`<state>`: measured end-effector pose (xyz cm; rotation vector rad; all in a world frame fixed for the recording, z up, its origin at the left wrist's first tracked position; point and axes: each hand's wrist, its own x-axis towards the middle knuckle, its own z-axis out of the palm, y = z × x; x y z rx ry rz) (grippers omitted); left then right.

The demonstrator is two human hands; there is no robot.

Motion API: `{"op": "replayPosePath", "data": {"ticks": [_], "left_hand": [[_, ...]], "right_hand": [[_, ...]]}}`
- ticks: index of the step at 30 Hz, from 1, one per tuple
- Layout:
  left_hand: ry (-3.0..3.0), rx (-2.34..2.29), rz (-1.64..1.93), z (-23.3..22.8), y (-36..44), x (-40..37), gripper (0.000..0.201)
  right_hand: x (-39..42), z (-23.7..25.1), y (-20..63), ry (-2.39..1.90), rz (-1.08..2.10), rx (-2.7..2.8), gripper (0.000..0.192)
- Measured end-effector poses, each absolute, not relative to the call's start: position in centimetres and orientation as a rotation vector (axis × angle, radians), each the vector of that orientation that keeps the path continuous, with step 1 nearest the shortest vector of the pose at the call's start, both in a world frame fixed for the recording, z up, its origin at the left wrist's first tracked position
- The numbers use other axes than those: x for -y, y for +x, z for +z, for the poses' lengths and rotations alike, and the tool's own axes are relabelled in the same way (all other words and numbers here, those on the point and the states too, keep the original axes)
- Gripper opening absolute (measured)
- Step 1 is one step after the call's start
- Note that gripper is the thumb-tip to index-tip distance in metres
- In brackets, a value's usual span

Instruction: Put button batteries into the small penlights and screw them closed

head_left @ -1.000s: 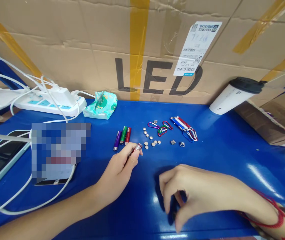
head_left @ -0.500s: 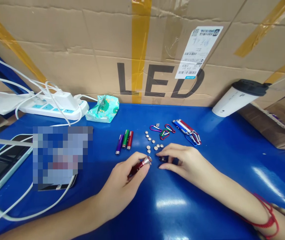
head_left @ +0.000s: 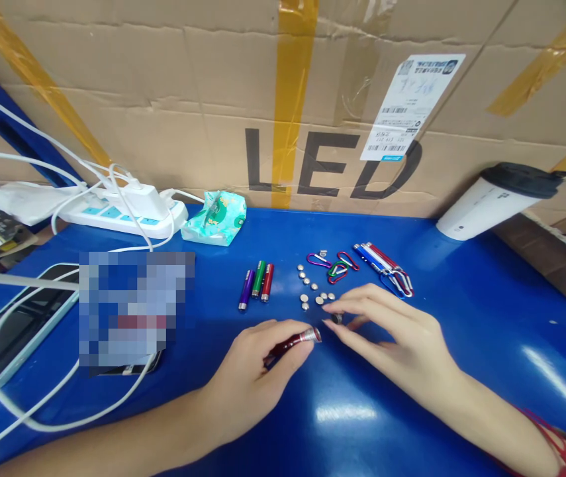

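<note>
The left hand (head_left: 267,361), at the lower centre of the frame, is closed around a dark red metal tube (head_left: 290,344), with the thumb pressing near its silver end, which points toward the right of the frame. The right hand (head_left: 392,328), right of centre, is part-curled: thumb and fingertips are almost together, with a small dark piece (head_left: 336,318) between them, apart from the tube. The piece is too small to identify. Caution: a shallow fingertip hold may let the piece slip and roll across the smooth blue worktop (head_left: 342,377). If the two parts are brought together out of line, the silver end could push the piece from the fingers. Tilting the tube's end downward may spill any contents; whether it is loaded cannot be seen. The loose button cells (head_left: 304,298), at the centre just beyond the right fingertips, could be scattered by a low sweep of that hand. The purple tube (head_left: 246,291), green tube (head_left: 258,279) and bright red tube (head_left: 267,283), left of centre, may roll if knuckles strike them. The white cable (head_left: 54,428), lower left, lies near the left forearm and could snag it.
</note>
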<state>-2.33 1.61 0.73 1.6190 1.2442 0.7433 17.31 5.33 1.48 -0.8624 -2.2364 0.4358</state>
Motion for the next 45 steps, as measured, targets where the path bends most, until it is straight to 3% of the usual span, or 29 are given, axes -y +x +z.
{"op": "replayPosePath", "data": {"ticks": [10,31,45], "left_hand": [[1.626,-1.275,0.873,0.4,-2.8,-2.3,0.016],[1.783,-1.229,0.849,0.8,-2.5,-1.7,0.024],[1.588,-1.24,0.83,1.1,-2.7,-1.7,0.03]], "right_hand": [[-4.8,1.4,17.3,-0.765,0.145,2.298,0.021],[-5.5,1.0,17.1,-0.847,0.268,2.36,0.027],[-5.7,0.5,17.1,-0.796,0.224,2.359,0.018]]}}
